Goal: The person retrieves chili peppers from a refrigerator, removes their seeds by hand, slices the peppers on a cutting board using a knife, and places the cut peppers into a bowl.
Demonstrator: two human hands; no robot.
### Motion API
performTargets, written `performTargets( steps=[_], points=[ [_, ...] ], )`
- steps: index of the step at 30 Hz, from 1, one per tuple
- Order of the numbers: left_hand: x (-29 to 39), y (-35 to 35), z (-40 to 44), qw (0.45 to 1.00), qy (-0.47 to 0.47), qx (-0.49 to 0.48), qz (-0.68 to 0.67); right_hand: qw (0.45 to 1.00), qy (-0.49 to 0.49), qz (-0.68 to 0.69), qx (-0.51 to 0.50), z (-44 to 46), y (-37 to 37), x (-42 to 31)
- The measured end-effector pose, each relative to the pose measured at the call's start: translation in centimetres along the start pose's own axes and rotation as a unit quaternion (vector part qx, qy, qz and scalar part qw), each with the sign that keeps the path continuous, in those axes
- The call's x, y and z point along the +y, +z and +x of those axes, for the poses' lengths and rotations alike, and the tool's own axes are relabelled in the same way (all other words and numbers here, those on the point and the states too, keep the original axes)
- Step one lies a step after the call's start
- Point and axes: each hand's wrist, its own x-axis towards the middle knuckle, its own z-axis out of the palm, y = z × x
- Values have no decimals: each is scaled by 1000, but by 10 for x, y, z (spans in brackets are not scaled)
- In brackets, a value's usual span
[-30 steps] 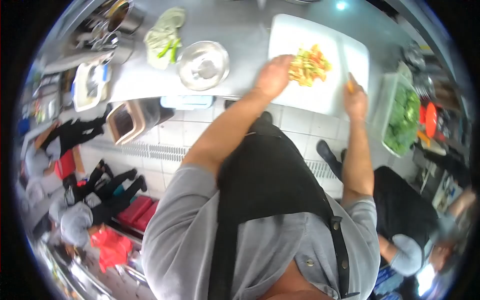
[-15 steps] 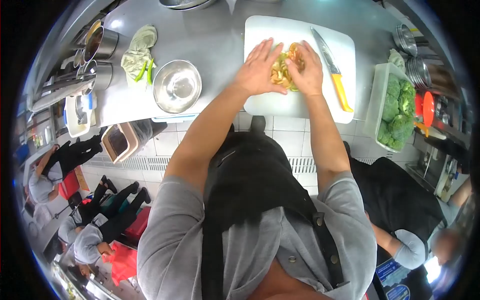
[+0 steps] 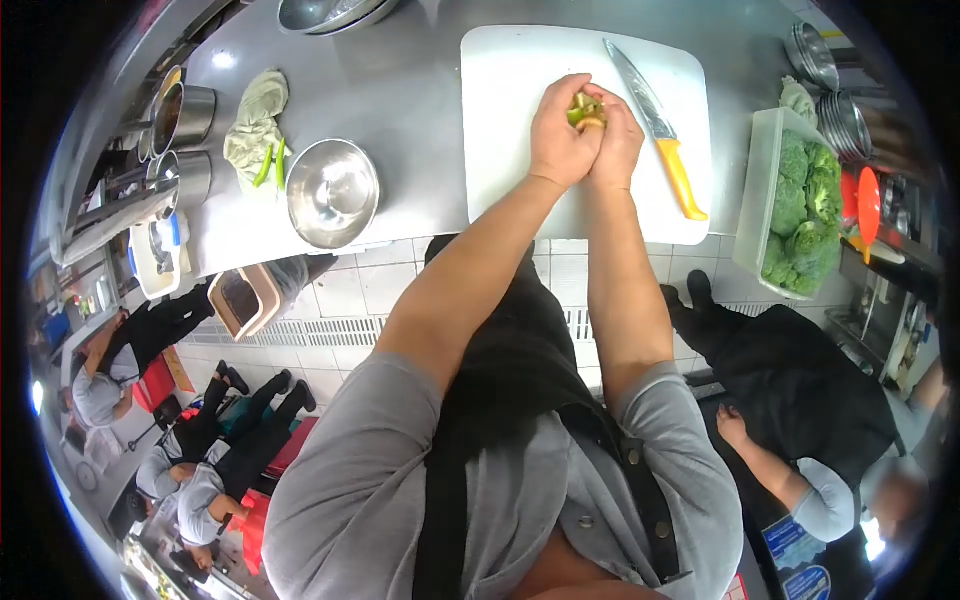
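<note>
My left hand (image 3: pixel 562 135) and my right hand (image 3: pixel 616 145) are cupped together over the white cutting board (image 3: pixel 510 90), closed round the chopped vegetables (image 3: pixel 586 111). Green and pale orange pieces show between the fingers. To the right of my hands, a knife with a yellow handle (image 3: pixel 681 178) lies on the board, its blade pointing up and left. A shiny metal bowl (image 3: pixel 333 193) stands left of the board on the steel counter. Beside that bowl, green chilies (image 3: pixel 271 165) rest on a crumpled cloth (image 3: pixel 256 120).
A plastic tub of broccoli (image 3: pixel 803 205) is at the right, near stacked metal bowls (image 3: pixel 843 127). More bowls (image 3: pixel 332 14) stand at the back. Metal pots (image 3: pixel 186 115) are at the left. A co-worker (image 3: pixel 800 400) is at the lower right; others stand lower left.
The knife has left my right hand and lies on the board. My hands have come together round the chopped pieces, which were spread on the board. The view has shifted.
</note>
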Motion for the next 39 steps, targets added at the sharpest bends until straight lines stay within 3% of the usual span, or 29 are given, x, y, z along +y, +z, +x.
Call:
performTargets(
  steps=[4, 9, 10, 14, 16, 18, 22, 24, 27, 30, 31, 32, 34, 35, 38, 39],
  points=[
    [10, 20, 9, 995, -30, 15, -93, 991, 58, 94, 78, 16, -5, 2],
    [35, 17, 13, 992, -10, 30, -123, 974, 67, 215, 33, 21, -10, -2],
    [45, 3, 18, 992, 7, 33, -126, 975, 69, 206, 41, 16, 1, -7],
    [65, -77, 27, 985, 59, 73, -147, 977, 51, 189, -87, -27, 78, -18],
    [68, -136, 31, 983, 82, 104, -130, 982, 4, 144, -124, -48, 127, -6],
    [67, -200, 26, 984, 97, 119, -89, 977, 27, 173, -122, -86, 180, 7],
    [58, -301, -7, 987, 53, 146, -39, 977, 55, 124, -162, -162, 257, 29],
    [29, -327, -27, 987, -2, 149, -65, 975, 126, 102, -151, -183, 272, 50],
    [19, -352, -38, 981, -47, 151, -108, 984, -4, -53, -169, -193, 278, 84],
    [6, -362, -41, 980, -35, 119, -155, 981, -48, -3, -185, -195, 282, 86],
    [2, -366, -39, 981, -37, 103, -157, 971, -63, -65, -222, -189, 274, 85],
    [-3, -369, -38, 983, -39, 88, -157, 966, -29, -32, -255, -185, 270, 89],
    [-1, -376, -36, 990, -24, 80, -115, 970, -18, -50, -236, -190, 265, 67],
    [0, -373, -34, 985, -11, 92, -146, 973, -61, -64, -215, -189, 258, 52],
    [20, -362, -15, 996, 61, 58, 10, 973, -122, -145, -129, -172, 201, 44],
    [34, -352, -4, 997, 54, 29, 46, 954, -181, -232, -56, -160, 170, 46]
  ],
)
